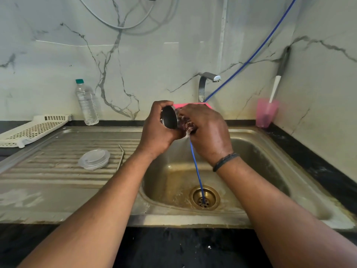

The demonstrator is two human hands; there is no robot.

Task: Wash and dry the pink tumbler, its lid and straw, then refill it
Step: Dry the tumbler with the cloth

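I hold the tumbler [185, 123] on its side over the sink basin [251, 151]. Its dark round base [169, 117] faces me. My left hand [156, 132] grips the base end. My right hand [208, 132] is wrapped over the tumbler's body and hides most of it. A pink edge [193, 104] shows just behind my hands; I cannot tell whether it is part of the tumbler. Water runs down from under my hands. The clear lid [94, 159] lies flat on the drainboard, with the thin metal straw [121, 157] beside it on the right.
A blue hose [197, 171] comes down from the wall, passes under my hands and ends in the drain [204, 198]. The faucet [207, 79] stands behind. A water bottle [87, 103] and a white perforated tray [32, 130] are at the left; a pink cup with a brush [266, 113] is at the right.
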